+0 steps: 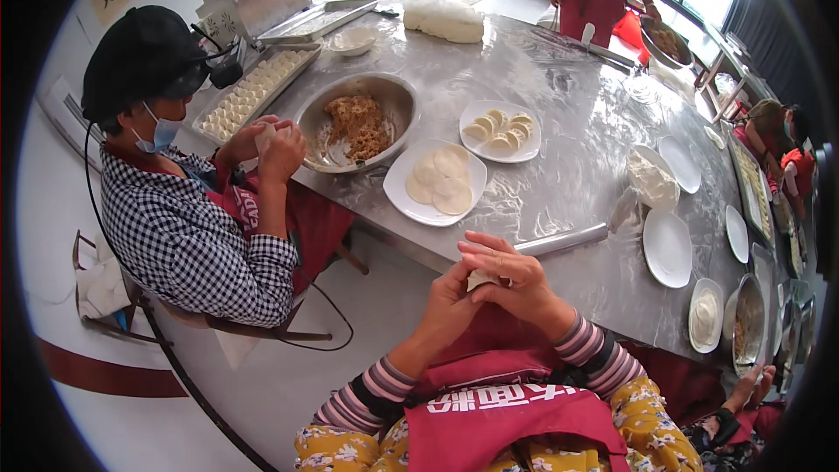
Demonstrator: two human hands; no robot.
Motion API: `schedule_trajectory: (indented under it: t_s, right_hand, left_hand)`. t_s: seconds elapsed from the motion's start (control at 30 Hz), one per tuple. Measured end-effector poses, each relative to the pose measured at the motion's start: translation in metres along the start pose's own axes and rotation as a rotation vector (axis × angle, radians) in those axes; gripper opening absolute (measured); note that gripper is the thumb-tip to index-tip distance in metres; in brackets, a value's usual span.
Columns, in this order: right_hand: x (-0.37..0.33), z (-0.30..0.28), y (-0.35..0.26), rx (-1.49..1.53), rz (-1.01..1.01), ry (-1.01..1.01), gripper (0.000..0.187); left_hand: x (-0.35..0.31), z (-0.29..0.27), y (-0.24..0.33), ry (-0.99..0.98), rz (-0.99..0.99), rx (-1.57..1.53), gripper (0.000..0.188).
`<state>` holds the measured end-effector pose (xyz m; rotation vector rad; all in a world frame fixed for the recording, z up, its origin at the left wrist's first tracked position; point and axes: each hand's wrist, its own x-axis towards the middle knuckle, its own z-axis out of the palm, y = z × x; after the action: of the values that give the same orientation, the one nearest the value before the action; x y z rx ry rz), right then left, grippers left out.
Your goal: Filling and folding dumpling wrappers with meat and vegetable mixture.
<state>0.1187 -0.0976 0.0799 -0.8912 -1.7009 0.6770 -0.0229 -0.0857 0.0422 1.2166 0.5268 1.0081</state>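
Observation:
Just off the near edge of the metal table, both my hands are closed together around a small pale dumpling (479, 280), mostly hidden by the fingers. My left hand (446, 301) grips it from the left side. My right hand (523, 284) presses on it from the right, with some fingers stretched over the top. Ahead of my hands, a white plate (395, 194) bears several round, flat dough wrappers (437, 179). Beyond it, folded dumplings (500, 131) lie on another white plate (533, 144). A steel bowl (404, 109) of brown filling (358, 127) stands farther left.
A shiny cylinder (564, 239) lies close to my right hand. White plates (668, 249) and dough (652, 180) are at right. At left a seated person (192, 218) pinches something pale, beside a dumpling tray (253, 92). A black cable (183, 376) crosses the floor.

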Motion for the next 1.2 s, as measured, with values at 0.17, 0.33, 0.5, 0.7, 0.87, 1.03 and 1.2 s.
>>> schedule_trajectory:
  t_s: [0.17,0.33,0.5,0.7,0.87,1.03,1.2]
  right_hand:
    - [-0.005,-0.007,0.018,-0.113,-0.151,-0.007,0.031]
    - [0.000,-0.006,0.010,-0.103,-0.140,0.057,0.031]
    - [0.000,-0.014,0.003,-0.179,-0.146,0.082,0.030]
    - [0.001,-0.015,0.009,-0.297,-0.191,0.104,0.036]
    - [-0.001,-0.013,0.009,-0.179,-0.137,0.259,0.038]
    - [-0.002,-0.014,0.010,-0.379,-0.145,0.237,0.041]
    - [-0.008,-0.016,0.015,-0.466,-0.140,0.299,0.040]
  left_hand:
    - [0.002,0.005,0.004,-0.004,0.035,-0.021,0.033]
    - [0.007,0.008,0.007,0.013,0.042,0.076,0.031]
    - [0.008,0.012,0.007,0.003,0.022,-0.003,0.032]
    - [0.017,0.020,0.013,-0.002,0.007,-0.019,0.034]
    - [0.020,0.021,0.012,0.066,0.007,-0.032,0.034]
    - [0.022,0.024,0.010,0.074,0.020,-0.071,0.036]
    - [0.026,0.026,0.014,0.093,0.011,-0.059,0.037]
